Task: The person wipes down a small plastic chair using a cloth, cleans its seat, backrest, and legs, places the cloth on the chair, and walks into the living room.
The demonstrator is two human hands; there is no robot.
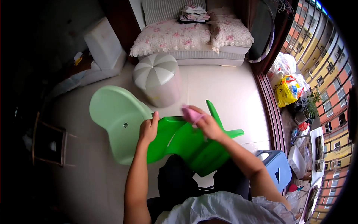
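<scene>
A bright green plastic chair (203, 151) lies tipped across my lap, its legs pointing up and to the right. My left hand (149, 130) is closed on its left edge, thumb up. In my right hand (209, 127) is a pink cloth (192, 114), held above the green plastic and slightly blurred. Whether the cloth touches the chair I cannot tell. Just left of my left hand stands a light green moulded plastic seat (113, 108) with a round shiny spot in its middle.
A round pouf (158, 78) stands ahead, before a sofa (186, 56) with floral covers. At right are a blue-grey plastic stool (278, 170), a door track (270, 115) and a yellow bag (285, 93). A dark-framed chair (50, 143) is at left.
</scene>
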